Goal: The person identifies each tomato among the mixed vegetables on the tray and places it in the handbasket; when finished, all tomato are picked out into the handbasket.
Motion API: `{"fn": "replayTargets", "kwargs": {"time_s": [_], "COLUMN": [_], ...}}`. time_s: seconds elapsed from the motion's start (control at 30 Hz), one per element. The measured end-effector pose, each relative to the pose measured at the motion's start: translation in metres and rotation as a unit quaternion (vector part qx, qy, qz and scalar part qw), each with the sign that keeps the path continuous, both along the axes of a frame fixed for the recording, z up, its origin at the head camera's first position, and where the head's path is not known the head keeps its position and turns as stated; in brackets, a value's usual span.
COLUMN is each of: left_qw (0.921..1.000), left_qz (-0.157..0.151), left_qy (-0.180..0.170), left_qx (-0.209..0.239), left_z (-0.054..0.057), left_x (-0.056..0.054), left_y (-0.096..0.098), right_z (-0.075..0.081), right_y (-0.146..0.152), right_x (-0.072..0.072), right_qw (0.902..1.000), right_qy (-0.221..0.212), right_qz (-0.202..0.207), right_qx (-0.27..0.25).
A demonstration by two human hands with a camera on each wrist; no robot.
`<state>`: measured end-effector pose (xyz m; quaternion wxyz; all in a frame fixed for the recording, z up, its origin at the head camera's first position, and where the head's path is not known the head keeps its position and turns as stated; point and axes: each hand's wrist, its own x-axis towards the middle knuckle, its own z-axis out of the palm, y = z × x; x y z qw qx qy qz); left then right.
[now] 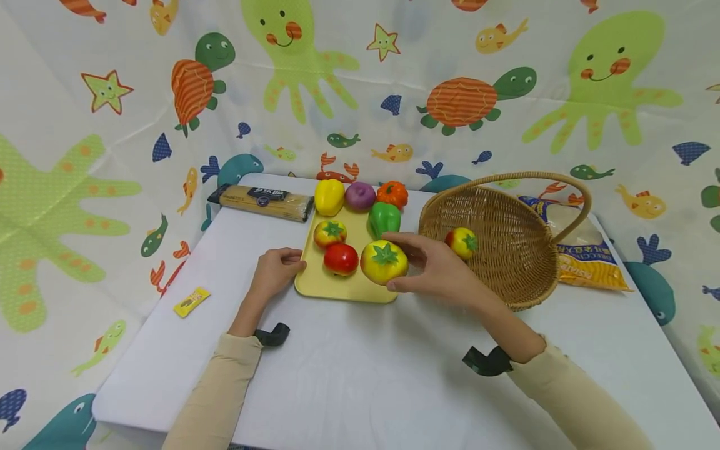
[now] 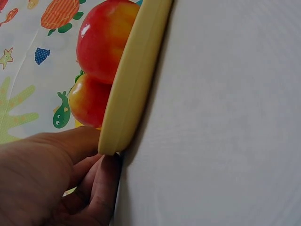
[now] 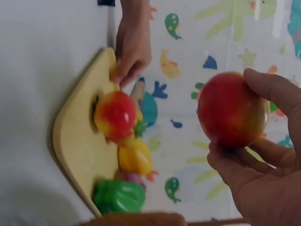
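Note:
My right hand grips a yellow-and-red toy tomato with a green leaf top, held above the right side of a yellow tray. In the right wrist view that tomato sits between thumb and fingers, apart from the tray. At the tray's left edge, my left hand pinches the rim; the left wrist view shows the thumb on the rim and fingers beneath. On the tray lie a red tomato, a yellow-red tomato, a green pepper, a yellow pepper, a purple onion and an orange pumpkin.
Right of the tray, a tilted wicker basket contains another yellow-red tomato. A pasta bag lies behind it. Spaghetti lies at the back left, and a small yellow packet at the left. A patterned curtain hangs behind the table.

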<state>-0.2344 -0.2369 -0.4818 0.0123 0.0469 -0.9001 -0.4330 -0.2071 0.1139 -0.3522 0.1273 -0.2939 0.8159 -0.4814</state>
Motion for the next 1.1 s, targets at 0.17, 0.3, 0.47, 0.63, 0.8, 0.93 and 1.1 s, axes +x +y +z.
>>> {"fn": "replayTargets", "kwargs": {"time_s": [0.17,0.3,0.47,0.63,0.8,0.93,1.1], "left_qw": [1.0000,1.0000,1.0000,0.9999,0.9999,0.9999,0.9999], "left_qz": [0.002,0.004,0.006,0.008,0.007,0.003,0.003], "left_qy": [-0.004,-0.005,-0.004,-0.005,-0.003,0.003,0.005], "left_qx": [0.002,0.003,0.005,0.007,0.009,0.009,0.008], "left_z": [-0.002,-0.001,-0.001,-0.002,-0.002,-0.002,-0.003], "left_x": [-0.001,0.000,-0.001,-0.001,0.000,0.000,0.000], "left_y": [-0.001,-0.001,0.000,-0.001,-0.002,-0.002,-0.001], "right_z": [0.014,0.024,0.037,0.046,0.050,0.053,0.056], "right_y": [0.025,0.047,0.075,0.098,0.113,0.120,0.126], "right_x": [-0.003,-0.010,-0.022,-0.034,-0.049,-0.060,-0.076], "right_qw": [0.9994,0.9982,0.9954,0.9945,0.9956,0.9947,0.9907], "right_qy": [0.013,0.007,0.011,0.022,0.010,0.011,0.012], "right_qz": [0.020,0.049,0.068,0.055,0.041,0.023,0.001], "right_qx": [0.024,0.033,0.066,0.087,0.084,0.099,0.135]}}
